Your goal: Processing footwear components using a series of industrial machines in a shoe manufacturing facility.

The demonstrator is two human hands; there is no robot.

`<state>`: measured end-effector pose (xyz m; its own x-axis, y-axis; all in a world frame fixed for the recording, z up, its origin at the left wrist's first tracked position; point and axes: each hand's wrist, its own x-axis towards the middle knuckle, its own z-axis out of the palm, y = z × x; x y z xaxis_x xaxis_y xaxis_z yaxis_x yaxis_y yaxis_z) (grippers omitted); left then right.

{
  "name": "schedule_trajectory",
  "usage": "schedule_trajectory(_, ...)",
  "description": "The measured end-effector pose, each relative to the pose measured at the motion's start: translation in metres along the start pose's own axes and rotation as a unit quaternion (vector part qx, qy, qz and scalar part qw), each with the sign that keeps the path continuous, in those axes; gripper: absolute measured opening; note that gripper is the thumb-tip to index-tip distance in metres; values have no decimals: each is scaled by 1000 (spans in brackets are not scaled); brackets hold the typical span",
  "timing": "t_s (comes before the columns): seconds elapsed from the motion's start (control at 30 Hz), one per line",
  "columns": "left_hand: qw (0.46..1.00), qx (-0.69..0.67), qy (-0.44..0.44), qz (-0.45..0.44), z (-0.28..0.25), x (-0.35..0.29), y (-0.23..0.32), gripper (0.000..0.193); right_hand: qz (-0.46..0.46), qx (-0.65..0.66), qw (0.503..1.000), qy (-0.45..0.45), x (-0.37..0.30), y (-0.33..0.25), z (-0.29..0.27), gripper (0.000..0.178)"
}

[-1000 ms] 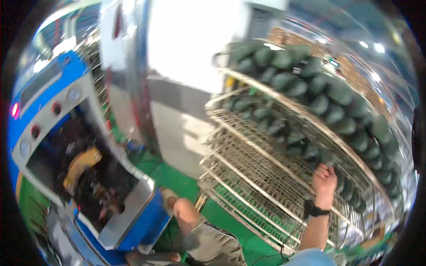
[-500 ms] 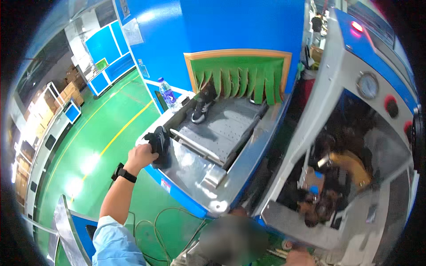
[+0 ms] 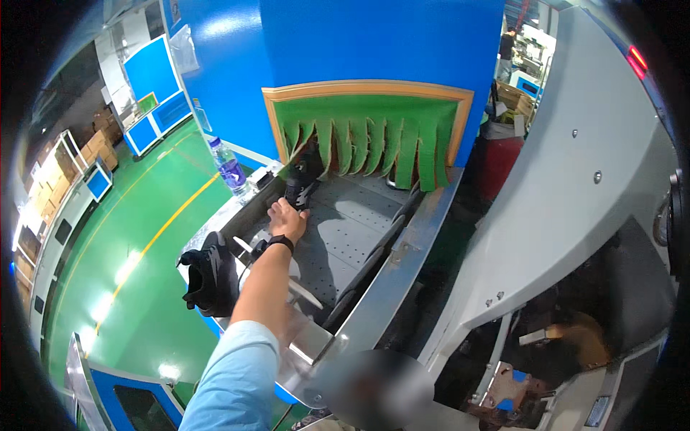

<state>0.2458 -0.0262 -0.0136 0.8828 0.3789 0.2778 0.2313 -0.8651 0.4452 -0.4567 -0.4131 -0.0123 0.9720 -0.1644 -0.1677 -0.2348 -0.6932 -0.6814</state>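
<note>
L hand [image 3: 289,219] moved frame centre, fingers gripping black sneaker [image 3: 300,188] on grey perforated conveyor [image 3: 345,230]; prev. at second black shoe [image 3: 210,276], lower left.

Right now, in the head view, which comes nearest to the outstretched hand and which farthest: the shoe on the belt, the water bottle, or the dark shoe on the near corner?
1. Shoe on the belt: at the hand's fingertips, by the green flaps.
2. Water bottle: to the left, on the machine's edge.
3. Dark shoe: back by the forearm, on the near corner.
</note>
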Motion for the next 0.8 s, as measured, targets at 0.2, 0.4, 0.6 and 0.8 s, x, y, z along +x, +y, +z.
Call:
schedule_trajectory(0.2, 914, -329, -204, -123, -77, -28, 19, 49, 200, 424, 882, 47, 13, -16, 28, 34)
schedule_trajectory(0.4, 648, -630, -428, -21, -235, -244, -15, 45, -73, 491, 865, 70, 76, -193, 19, 70)
schedule_trajectory(0.6, 684, -322, -560, 339, -300, -425, -46, 68, -221, 408, 864, 193, 69, -221, 43, 78)
schedule_trajectory(0.8, 462, -562, -682, 76, -278, -476, -36, 88, 175, 664, 723, 79, 11, -142, 46, 44)
